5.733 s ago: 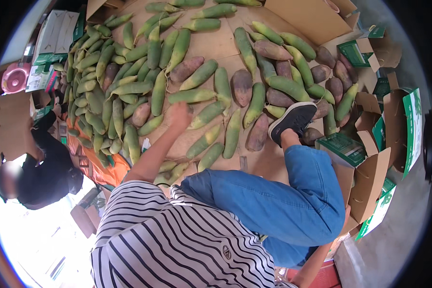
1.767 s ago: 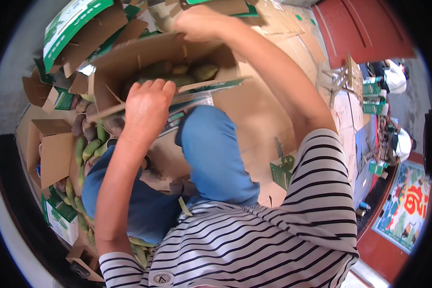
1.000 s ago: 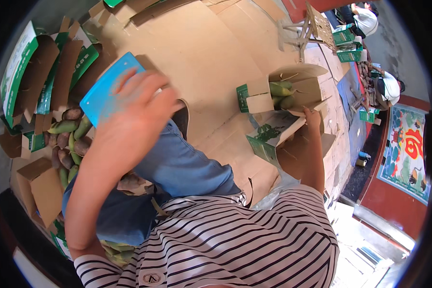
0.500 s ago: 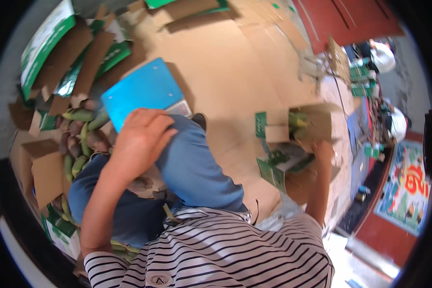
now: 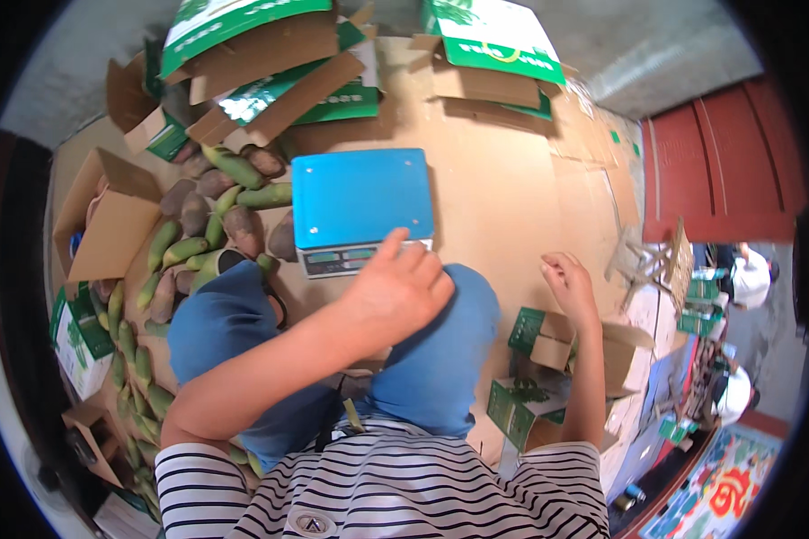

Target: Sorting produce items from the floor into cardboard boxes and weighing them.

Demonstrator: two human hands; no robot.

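Observation:
My left hand (image 5: 400, 283) hangs over my knee at the front edge of a digital weighing scale (image 5: 362, 199) with a flat blue top. Its index finger stretches out to the scale's front edge, the other fingers are loosely bent, and nothing is in it. Whether the finger touches the scale I cannot tell. My right hand (image 5: 568, 286) is raised beside my right knee, its fingers loosely bent and apart, holding nothing. Below it stands an open green and brown carton (image 5: 548, 337), partly hidden by my forearm. No goods lie on the scale.
Left of the scale is a pile of long green and dark reddish-brown root vegetables (image 5: 234, 166). An open brown carton (image 5: 121, 229) stands beside it. Stacked green and white cartons (image 5: 243, 36) and another carton stack (image 5: 499, 45) are at the back. Two people (image 5: 748, 277) work far right.
My right hand has come out of the carton and up. My left hand has moved from beside my knee to the scale's front edge. The view has turned, so everything sits differently in it.

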